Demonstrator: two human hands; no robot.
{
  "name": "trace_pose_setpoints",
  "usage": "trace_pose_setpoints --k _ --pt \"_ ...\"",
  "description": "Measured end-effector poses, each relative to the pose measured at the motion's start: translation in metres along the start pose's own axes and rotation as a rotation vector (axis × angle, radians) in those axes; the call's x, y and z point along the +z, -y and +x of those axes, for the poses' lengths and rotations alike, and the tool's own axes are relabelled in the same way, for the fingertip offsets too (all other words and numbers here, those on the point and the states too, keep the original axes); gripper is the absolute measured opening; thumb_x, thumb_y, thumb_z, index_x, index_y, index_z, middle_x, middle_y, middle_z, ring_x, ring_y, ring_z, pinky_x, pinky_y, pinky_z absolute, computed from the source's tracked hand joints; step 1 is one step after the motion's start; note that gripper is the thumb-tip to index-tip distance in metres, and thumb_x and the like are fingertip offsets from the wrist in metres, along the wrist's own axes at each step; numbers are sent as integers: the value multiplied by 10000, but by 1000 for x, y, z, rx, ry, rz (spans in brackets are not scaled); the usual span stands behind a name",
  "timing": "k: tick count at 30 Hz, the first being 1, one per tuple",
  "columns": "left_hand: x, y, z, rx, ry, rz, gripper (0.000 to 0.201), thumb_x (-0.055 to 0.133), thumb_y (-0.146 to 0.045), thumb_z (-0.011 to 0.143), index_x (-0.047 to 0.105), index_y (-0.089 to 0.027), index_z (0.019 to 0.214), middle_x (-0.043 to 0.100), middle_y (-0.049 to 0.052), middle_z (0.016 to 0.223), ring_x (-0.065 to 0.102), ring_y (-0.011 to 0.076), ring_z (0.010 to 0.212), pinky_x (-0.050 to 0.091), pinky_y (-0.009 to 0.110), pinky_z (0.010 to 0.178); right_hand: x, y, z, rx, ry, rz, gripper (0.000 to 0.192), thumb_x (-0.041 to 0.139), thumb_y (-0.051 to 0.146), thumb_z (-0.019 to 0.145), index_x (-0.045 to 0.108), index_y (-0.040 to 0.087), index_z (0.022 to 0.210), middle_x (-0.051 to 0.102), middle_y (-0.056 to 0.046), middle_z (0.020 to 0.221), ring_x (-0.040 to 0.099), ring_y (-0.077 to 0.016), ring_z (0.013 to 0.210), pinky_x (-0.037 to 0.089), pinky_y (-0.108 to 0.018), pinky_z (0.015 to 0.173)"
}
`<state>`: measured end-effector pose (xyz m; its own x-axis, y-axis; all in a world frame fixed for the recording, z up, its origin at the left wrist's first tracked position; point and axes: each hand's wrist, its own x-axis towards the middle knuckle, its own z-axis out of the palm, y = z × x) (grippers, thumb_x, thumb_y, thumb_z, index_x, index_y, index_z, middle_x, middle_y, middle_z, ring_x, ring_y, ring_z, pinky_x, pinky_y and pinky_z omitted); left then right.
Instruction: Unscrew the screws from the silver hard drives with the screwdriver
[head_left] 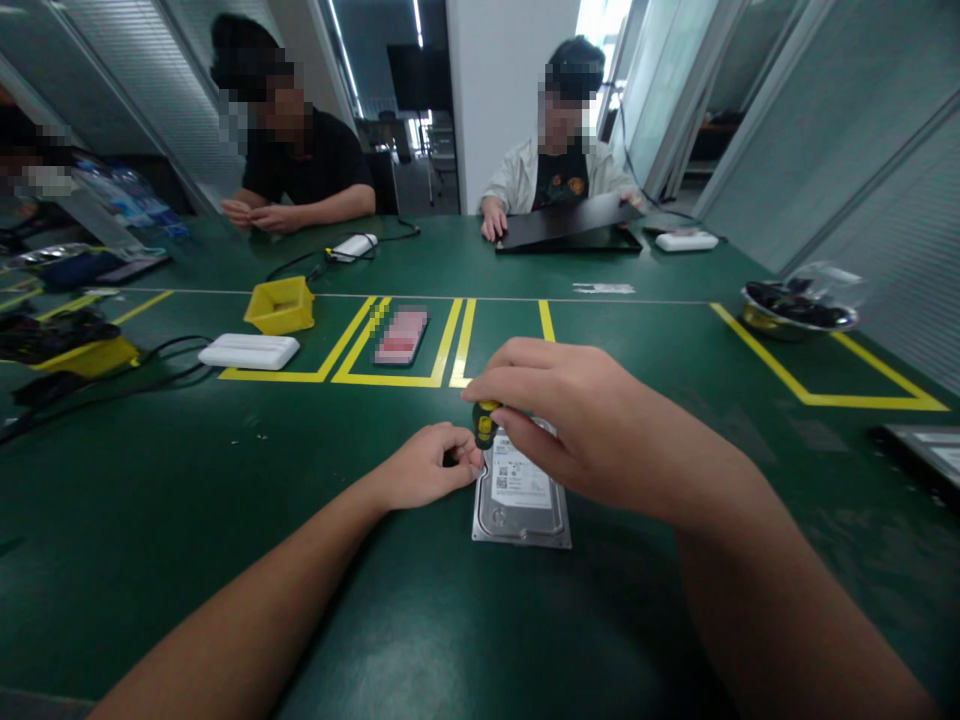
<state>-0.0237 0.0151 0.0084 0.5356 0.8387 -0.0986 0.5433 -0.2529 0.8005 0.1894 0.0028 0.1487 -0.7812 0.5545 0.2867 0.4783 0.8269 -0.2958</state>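
A silver hard drive (523, 490) with a white label lies flat on the green table in front of me. My right hand (559, 410) reaches over its far part, fingers closed around the top of a short black-and-yellow screwdriver (485, 425). The screwdriver stands upright, its lower end at the drive's left edge. My left hand (435, 465) rests beside that edge, with thumb and fingers curled together and their tips against the drive near the screwdriver's lower end. Whether anything small is pinched between those fingertips is hidden.
Beyond my hands are a phone (403, 336), a yellow bin (281, 305) and a white power strip (249, 351). At right stand a metal bowl (799, 308) of dark parts and a dark device (926, 455). Across sit two people; one handles a black panel (566, 228).
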Motion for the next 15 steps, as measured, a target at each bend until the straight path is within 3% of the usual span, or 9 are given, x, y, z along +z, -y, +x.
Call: trace_pose_setpoints --k 15 --pt "0 -1 1 26 -12 -11 72 578 -197 816 612 -141 784 583 -12 704 534 114 646 411 231 607 3 0 3 29 -23 -57 83 564 145 923 624 125 868 543 -37 888 463 -126 776 298 -252 659"
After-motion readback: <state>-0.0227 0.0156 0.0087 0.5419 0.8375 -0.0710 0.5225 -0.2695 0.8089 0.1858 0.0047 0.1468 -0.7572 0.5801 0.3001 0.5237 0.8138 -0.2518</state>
